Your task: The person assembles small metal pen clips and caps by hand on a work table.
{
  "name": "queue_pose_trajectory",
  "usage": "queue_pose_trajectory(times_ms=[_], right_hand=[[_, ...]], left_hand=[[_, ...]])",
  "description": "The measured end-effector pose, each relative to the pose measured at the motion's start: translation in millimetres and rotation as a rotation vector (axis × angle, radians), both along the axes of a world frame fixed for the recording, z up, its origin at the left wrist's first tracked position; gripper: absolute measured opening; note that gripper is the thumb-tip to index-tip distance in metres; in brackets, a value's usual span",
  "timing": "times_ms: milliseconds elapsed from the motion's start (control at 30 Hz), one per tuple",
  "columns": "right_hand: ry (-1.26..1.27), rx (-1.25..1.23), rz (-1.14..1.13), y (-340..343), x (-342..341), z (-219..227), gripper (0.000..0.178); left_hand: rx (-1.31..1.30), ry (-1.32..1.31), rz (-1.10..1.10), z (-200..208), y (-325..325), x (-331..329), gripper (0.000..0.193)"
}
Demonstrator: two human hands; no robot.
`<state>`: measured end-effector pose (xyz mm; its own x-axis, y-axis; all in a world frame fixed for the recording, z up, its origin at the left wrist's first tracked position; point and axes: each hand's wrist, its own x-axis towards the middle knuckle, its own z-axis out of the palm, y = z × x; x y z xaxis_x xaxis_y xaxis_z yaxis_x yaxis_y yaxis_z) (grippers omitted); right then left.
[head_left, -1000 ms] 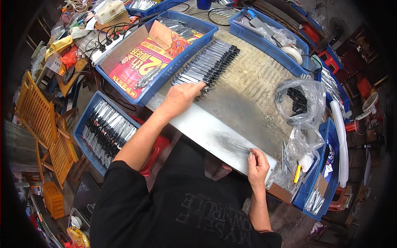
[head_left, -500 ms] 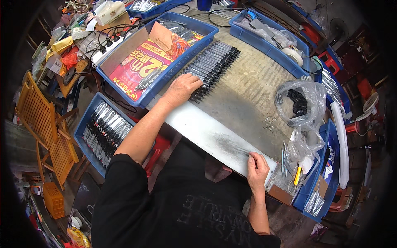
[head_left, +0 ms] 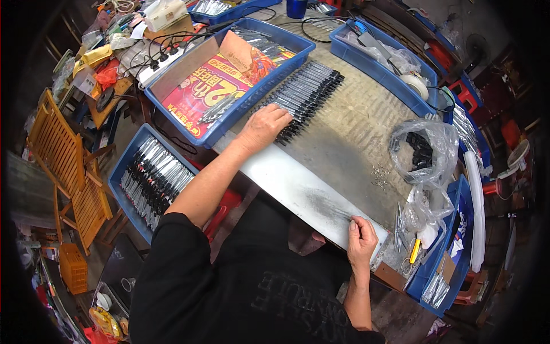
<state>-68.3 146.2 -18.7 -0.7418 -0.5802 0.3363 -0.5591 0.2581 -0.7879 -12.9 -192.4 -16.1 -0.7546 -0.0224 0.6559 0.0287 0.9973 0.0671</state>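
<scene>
A row of clear pens with black grips [head_left: 306,94] lies side by side across the worktable. At the near end of that row rests my left hand [head_left: 264,127], its fingers bent and close together against the pens; whatever is under the fingertips is hidden. My right hand [head_left: 362,243] is at the table's front edge, over the right end of a white smudged strip [head_left: 292,178]. Its thumb and forefinger are pinched together, and anything between them is too small to make out. Small metal pieces [head_left: 380,175] are scattered beyond the strip.
A blue tray [head_left: 209,137] with printed card stands left of the pens. Below it, a blue bin [head_left: 129,195] holds many pens. Another blue tray [head_left: 384,77] sits at the back right. At right are a plastic bag with black parts [head_left: 421,150] and a yellow-handled tool [head_left: 415,251].
The whole scene has shifted a little to the right in the picture. Both hands keep nearly the same places and poses relative to the table and pens.
</scene>
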Motion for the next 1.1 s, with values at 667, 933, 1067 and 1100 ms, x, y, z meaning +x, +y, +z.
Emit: queue_pose_trajectory(times_ms=[667, 933, 1067, 1100], right_hand=[[-0.067, -0.003, -0.003, 1.9, 1.9, -2.4, 0.012], [-0.038, 0.0, -0.029, 3.7, 0.2, -3.4, 0.01], [0.035, -0.038, -0.037, 1.9, -1.2, -3.3, 0.01], [0.023, -0.027, -0.024, 2.2, -1.2, -2.8, 0.01]], left_hand=[[0.476, -0.71, 0.668, 23.8, -131.9, 61.8, 0.026], [0.501, -0.66, 0.61, 5.1, -145.6, 64.3, 0.02], [0.502, -0.535, 0.596, 1.8, -152.1, 68.6, 0.02], [0.5, -0.518, 0.588, -0.2, -156.2, 70.6, 0.018]])
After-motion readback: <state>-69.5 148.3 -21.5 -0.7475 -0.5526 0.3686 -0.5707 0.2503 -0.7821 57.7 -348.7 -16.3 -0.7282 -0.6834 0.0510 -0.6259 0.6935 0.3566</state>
